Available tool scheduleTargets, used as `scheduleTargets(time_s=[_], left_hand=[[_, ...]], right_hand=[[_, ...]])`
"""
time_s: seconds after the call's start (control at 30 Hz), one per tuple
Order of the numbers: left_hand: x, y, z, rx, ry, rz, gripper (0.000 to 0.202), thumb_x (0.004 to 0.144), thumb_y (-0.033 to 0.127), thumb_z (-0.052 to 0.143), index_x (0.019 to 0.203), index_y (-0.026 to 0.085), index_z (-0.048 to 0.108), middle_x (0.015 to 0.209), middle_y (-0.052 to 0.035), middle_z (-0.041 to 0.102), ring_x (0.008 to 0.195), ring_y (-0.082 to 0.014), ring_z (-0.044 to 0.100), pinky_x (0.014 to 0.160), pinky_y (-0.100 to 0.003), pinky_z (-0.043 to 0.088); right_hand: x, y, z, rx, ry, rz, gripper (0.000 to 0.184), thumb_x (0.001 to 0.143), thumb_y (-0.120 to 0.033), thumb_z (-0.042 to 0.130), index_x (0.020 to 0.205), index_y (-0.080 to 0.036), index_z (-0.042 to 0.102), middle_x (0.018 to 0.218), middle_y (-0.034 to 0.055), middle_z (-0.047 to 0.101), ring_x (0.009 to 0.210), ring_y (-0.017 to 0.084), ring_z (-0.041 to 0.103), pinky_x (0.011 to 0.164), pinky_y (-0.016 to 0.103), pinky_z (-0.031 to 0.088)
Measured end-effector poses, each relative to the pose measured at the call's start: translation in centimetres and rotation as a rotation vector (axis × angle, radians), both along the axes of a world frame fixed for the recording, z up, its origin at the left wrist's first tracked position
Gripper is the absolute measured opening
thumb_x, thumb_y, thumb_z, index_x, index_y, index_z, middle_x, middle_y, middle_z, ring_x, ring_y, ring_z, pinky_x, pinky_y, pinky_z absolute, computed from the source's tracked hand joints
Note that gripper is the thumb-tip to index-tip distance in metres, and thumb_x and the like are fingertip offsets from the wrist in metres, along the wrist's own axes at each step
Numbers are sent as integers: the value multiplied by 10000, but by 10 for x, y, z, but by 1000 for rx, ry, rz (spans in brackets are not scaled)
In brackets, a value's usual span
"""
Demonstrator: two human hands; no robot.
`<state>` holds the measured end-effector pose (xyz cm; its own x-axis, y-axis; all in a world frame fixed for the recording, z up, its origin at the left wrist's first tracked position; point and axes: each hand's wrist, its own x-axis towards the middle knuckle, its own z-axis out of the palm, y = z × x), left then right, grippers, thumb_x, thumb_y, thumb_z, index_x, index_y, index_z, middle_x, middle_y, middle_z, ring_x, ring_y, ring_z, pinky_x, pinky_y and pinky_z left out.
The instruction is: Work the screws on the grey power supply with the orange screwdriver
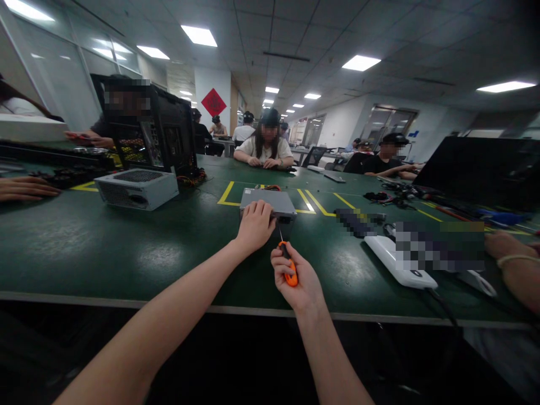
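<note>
A grey computer power supply (pixel 276 198) sits on the green table in front of me, its wires bunched behind it. My left hand (pixel 255 224) grips its near left part, fingers over the top and the thumb by the near face. In my right hand (pixel 298 274) is a screwdriver (pixel 291 274) with an orange and black handle, the fingers closed round it. Its thin shaft points up at the near face of the power supply, close to the socket. Whether the tip touches a screw is too small to tell.
Another power supply (pixel 137 188) stands to the left, before an open black computer case (pixel 169 132). A white power bank-like device (pixel 399 261) with a cable lies at right. Cables (pixel 400 191) and a dark panel (pixel 485 169) are beyond it. Co-workers' hands (pixel 27 188) show at both sides.
</note>
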<state>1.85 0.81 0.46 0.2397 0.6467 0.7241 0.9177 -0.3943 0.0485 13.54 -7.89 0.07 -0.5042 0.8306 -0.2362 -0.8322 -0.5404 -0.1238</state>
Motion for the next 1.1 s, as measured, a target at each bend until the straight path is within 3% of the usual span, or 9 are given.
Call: scheduleTargets(time_s=[0.17,0.37,0.53,0.73,0.93,1.1], left_hand=[[0,1,0,7,5,1,200,815,276,452,982,169,474,990,-77,488,953,-235,424,838,-361,348],[-1,1,-1,16,7,-8,201,817,278,446,984,169,471,989,-77,485,951,-233,424,835,-361,346],[-1,1,0,0,7,-11,207,818,280,446,989,166,471,993,-84,485,953,-236,423,836,-364,345],[-1,1,-1,14,13,-2,210,818,287,448,990,167,471,988,-76,485,948,-237,424,836,-364,346],[0,2,-1,12,3,-6,205,816,287,452,980,166,472,983,-76,489,946,-236,426,828,-359,348],[0,2,-2,0,-12,-15,213,813,286,456,994,173,467,993,-81,487,958,-236,423,835,-368,341]], right_hand=[[1,0,-2,47,-35,7,253,916,-278,283,944,-111,471,641,-30,428,424,4,371,318,71,332],[0,0,0,7,-12,-18,197,906,-261,335,852,-110,449,666,-26,425,420,-11,358,304,55,308],[0,0,-1,37,-24,0,246,916,-266,287,979,-107,464,681,-20,437,426,1,365,316,74,346],[1,1,0,-15,22,-31,164,901,-238,344,888,-110,446,699,-25,425,412,-19,357,301,50,315],[0,0,-1,38,-5,11,253,918,-269,278,1005,-111,455,662,-36,428,401,-4,350,306,72,337],[1,0,0,-46,40,-4,180,907,-269,338,872,-121,434,675,-40,422,377,-28,336,282,52,289]])
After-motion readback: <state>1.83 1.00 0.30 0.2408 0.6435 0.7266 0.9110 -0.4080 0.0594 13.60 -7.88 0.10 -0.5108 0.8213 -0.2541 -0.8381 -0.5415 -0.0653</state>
